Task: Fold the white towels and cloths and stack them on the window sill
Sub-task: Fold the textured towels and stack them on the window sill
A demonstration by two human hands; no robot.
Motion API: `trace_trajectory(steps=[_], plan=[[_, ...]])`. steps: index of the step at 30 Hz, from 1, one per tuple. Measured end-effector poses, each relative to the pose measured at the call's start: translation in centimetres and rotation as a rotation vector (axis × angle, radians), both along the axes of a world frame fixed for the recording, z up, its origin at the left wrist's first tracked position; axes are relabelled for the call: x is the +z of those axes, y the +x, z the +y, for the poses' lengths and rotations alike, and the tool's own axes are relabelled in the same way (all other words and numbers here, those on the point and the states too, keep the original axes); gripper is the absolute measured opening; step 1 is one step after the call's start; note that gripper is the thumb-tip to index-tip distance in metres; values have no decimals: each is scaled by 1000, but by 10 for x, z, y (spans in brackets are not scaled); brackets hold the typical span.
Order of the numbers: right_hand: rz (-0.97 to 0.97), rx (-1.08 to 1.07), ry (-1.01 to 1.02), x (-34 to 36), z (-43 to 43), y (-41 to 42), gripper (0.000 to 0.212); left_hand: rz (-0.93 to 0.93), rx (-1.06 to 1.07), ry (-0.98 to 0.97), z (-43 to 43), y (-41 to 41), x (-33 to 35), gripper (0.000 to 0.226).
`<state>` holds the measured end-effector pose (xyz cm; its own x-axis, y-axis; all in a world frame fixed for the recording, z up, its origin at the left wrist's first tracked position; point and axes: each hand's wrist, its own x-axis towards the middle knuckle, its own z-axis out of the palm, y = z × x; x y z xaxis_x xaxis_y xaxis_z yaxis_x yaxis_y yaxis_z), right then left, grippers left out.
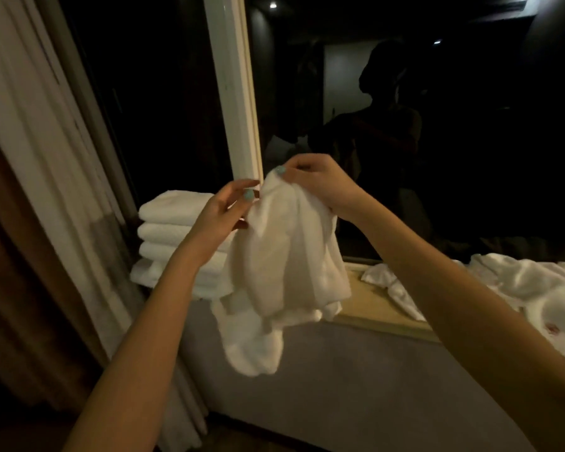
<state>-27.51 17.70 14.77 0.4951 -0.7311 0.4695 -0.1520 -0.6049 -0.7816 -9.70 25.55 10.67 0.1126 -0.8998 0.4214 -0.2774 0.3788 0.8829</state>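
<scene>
Still unfolded: white cloth [291, 256], limp, bunched, w/ hanging folds.

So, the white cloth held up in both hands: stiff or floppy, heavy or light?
Probably floppy: the cloth hangs in loose folds below the right hand and left hand pinching its top. Likely light, since fingertip pinches carry it. Probably not slippery; it looks towel-like.

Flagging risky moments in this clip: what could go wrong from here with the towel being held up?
1. The towel hangs bunched from small pinches by the left hand and right hand. It could slip free or end up folded crooked.
2. Its lower end hangs close in front of the stack on the sill. A shake to open it might knock the stack askew.
</scene>
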Motion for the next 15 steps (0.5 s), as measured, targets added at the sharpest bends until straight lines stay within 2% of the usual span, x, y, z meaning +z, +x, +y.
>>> trace_trajectory(steps=[3, 6, 9, 11, 13, 15], plan=[[159, 3, -33, -18, 34, 20, 13, -100, -40, 91, 36, -2, -3, 16], [259, -25, 65, -48, 63, 22, 25, -175, -25, 182, 60, -3, -28, 21], [441, -74, 236, -80, 86, 12, 47, -108, -9, 247, 83, -3, -60, 21], [539, -133, 331, -99, 94, -5, 57, -34, -2, 255, 96, -4, -78, 8], [593, -85, 379, -117, 100, -29, 54, 36, 46, 254, 107, -3, -95, 20], [608, 6, 404, -133, 109, -50, 33, 101, 78, 260, 119, 3, -112, 13]])
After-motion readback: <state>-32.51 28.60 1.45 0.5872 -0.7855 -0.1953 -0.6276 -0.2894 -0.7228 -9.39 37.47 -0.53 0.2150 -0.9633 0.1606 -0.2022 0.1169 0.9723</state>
